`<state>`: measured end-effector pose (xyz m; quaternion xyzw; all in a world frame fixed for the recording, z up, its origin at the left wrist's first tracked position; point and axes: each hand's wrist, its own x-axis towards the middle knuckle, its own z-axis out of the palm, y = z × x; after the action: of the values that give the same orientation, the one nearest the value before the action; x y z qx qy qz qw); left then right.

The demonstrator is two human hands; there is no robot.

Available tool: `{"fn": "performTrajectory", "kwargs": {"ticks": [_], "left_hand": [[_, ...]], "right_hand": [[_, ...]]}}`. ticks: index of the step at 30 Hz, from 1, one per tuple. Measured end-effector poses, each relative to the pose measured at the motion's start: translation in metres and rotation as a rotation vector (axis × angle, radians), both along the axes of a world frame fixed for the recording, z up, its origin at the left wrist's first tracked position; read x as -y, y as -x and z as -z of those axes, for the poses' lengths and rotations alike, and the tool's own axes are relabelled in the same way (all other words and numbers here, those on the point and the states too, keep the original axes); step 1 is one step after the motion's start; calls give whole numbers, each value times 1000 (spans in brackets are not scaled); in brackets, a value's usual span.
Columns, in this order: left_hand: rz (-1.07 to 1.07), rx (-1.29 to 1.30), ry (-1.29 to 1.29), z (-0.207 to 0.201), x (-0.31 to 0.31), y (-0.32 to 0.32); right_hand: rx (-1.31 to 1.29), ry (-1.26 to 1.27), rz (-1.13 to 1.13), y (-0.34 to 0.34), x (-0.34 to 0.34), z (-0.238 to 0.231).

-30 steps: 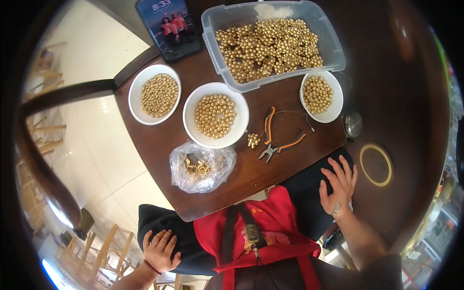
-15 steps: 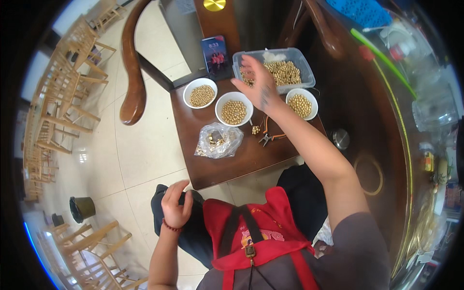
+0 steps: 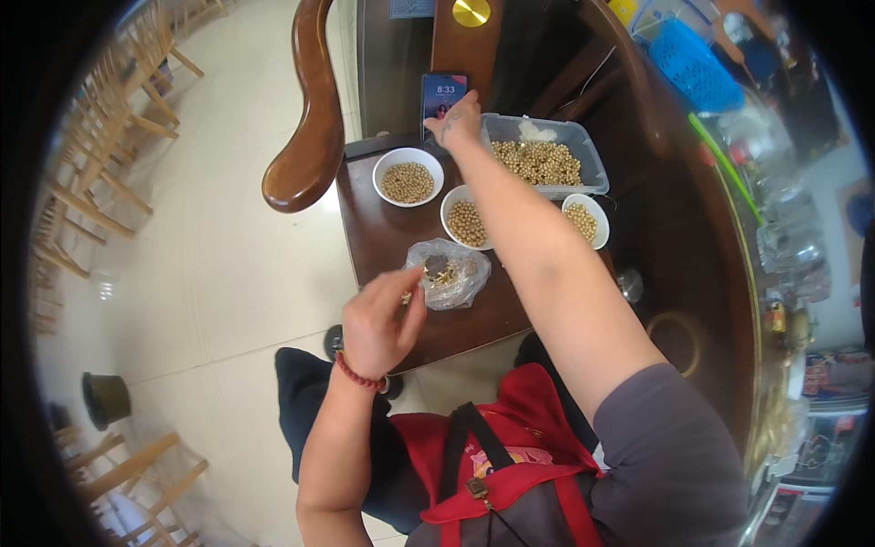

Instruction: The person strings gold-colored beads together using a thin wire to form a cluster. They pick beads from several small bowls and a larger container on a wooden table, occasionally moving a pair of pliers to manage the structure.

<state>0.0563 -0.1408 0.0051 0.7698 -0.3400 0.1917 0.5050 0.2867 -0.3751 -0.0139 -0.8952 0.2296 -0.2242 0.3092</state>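
Observation:
My right hand (image 3: 456, 123) reaches to the far side of the chair seat and is closed about the lower part of a phone (image 3: 444, 91) with a lit screen. The phone stands propped upright against the chair back, thumb at one edge and fingers at the other. My left hand (image 3: 378, 319) hovers over the near edge, fingers loosely curved and apart from the thumb, with nothing visible in it. Just beyond it lies a clear plastic bag (image 3: 463, 287) with small gold pieces. My right forearm covers part of the middle white bowl (image 3: 448, 206) of gold beads and hides the pliers.
Another white bowl of gold beads (image 3: 407, 178) stands at left, a third bowl (image 3: 597, 239) at right. Behind them sits a clear plastic box (image 3: 592, 164) full of gold beads. A curved wooden armrest (image 3: 310, 146) borders the left, a dark table with a blue basket (image 3: 697, 68) the right.
My right hand has moved from above the bead box leftward and away to the phone. My left hand has come up and right toward the plastic bag. The view has shifted.

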Motion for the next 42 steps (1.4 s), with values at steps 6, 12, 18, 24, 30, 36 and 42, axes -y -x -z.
{"fn": "performTrajectory", "kwargs": {"ticks": [6, 12, 18, 24, 30, 36, 42], "left_hand": [[65, -15, 62, -24, 14, -21], [35, -106, 101, -21, 7, -23], [64, -139, 77, -15, 20, -21], [77, -186, 29, -14, 21, -23], [109, -211, 46, -17, 28, -23], [113, -220, 60, -16, 31, -26], [144, -240, 33, -16, 33, -24]], "right_hand": [[-302, 538, -191, 0, 46, -55], [-44, 209, -52, 17, 27, -35], [-114, 223, 190, 10, -10, -7], [-57, 202, 319, 1, -12, -1], [41, 250, 360, -1, -8, 5], [-98, 169, 132, 15, 11, -11], [-248, 482, -60, 27, 61, -19]]}}
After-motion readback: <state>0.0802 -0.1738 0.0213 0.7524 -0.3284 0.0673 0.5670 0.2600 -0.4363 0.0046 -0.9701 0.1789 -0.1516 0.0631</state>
